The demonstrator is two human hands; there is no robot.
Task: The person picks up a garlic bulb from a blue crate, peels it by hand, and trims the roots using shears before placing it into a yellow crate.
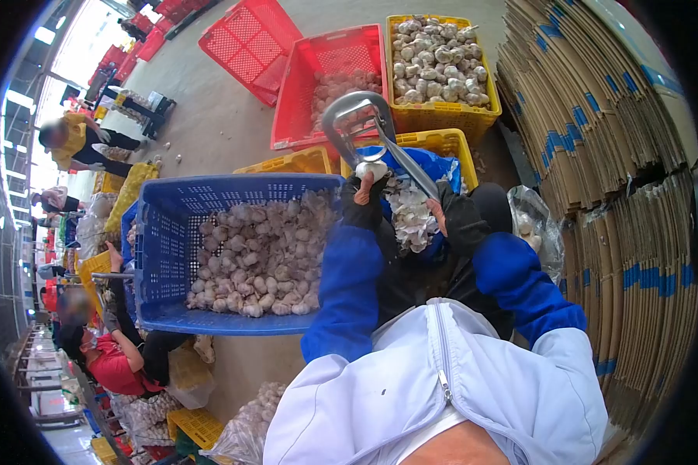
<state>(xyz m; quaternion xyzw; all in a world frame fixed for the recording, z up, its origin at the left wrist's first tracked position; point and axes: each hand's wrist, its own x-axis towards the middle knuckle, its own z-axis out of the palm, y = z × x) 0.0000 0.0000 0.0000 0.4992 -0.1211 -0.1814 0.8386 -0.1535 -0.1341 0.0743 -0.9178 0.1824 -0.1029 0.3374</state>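
Observation:
My left hand (364, 193), in a dark glove with bare fingertips, is closed on a white garlic bulb (372, 170) and holds it up at the metal lever cutter (359, 116). This tool has a wide looped frame and a long handle (411, 170). My right hand (440, 215), its fingers bent round, grips the lower end of that handle. Below both hands, a crate lined with blue plastic (451, 174) contains pale garlic skins and trimmings (411, 213).
To the left is a blue crate (233, 322) of garlic bulbs. A red crate (287, 112) and a yellow crate (442, 115), both with garlic, stand ahead. Stacked flat cardboard (589, 116) lines the right. People (120, 349) work at the far left.

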